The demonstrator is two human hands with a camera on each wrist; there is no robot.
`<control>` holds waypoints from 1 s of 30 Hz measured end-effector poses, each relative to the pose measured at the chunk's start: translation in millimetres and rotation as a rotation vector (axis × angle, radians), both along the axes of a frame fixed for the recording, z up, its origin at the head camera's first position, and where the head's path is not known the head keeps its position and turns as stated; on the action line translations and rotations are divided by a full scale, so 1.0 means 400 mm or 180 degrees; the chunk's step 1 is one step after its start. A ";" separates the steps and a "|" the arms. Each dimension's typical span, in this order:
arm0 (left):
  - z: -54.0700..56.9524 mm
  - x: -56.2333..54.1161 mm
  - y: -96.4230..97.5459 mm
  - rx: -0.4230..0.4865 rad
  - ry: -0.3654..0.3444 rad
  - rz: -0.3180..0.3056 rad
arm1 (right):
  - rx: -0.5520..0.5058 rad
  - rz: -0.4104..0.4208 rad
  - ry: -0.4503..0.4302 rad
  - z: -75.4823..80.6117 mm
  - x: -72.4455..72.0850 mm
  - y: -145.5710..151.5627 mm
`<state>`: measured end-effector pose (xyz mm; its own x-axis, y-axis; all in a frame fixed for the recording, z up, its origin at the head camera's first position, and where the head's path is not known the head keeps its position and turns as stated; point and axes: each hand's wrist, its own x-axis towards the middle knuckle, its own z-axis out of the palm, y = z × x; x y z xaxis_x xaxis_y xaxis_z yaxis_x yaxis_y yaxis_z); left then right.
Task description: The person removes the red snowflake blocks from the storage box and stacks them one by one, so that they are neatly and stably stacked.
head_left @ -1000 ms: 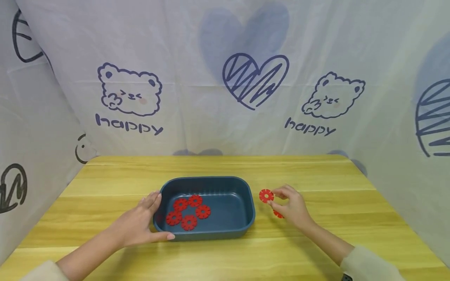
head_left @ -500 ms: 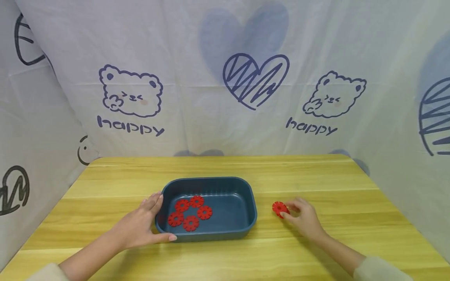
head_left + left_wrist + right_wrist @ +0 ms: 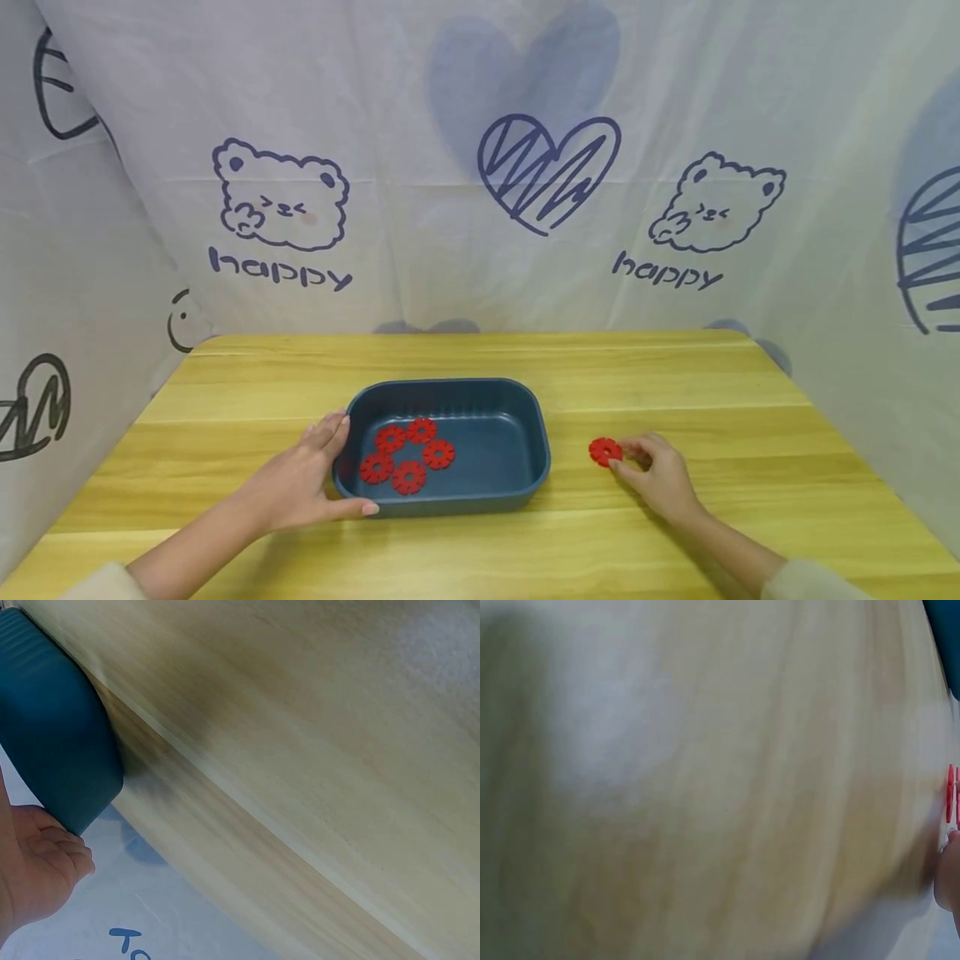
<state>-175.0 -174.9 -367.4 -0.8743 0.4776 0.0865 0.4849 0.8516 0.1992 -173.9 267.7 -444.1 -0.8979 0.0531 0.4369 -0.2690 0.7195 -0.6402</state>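
On the table stands a dark blue rectangular tray (image 3: 491, 462) with rounded corners. Several red notched snowflake discs (image 3: 408, 477) lie flat in its left half. My left hand (image 3: 300, 479) holds the tray's left end, with the fingers along the left wall and the thumb on the front wall. To the right of the tray, my right hand (image 3: 662, 475) pinches a red snowflake disc (image 3: 605, 452) by its right edge. The right wrist view shows two red discs (image 3: 950, 793) edge-on, close together, one over the other; the head view hides the lower one.
The yellow wood-grain table (image 3: 465, 558) runs back to a white cloth (image 3: 420, 250) printed with bears and hearts. More printed cloth hangs at both sides. Both forearms reach in from the front edge.
My right hand has moved right and slightly toward me with its disc, which now covers the other disc on the table. The left hand still holds the tray.
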 end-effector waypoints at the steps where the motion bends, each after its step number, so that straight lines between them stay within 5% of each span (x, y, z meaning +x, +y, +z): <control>1: 0.000 0.000 0.000 0.0004 -0.0002 -0.0002 | -0.0020 -0.0007 -0.0008 -0.003 0.000 0.001; 30: -0.012 0.000 -0.001 0.0065 0.0031 -0.0010 | -0.0120 -0.0050 0.0227 -0.038 -0.003 -0.001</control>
<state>-174.9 -175.4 -372.1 -0.8720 0.4783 0.1047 0.4894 0.8459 0.2118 -175.1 267.1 -459.2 -0.8635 0.0846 0.4972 -0.3037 0.6999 -0.6465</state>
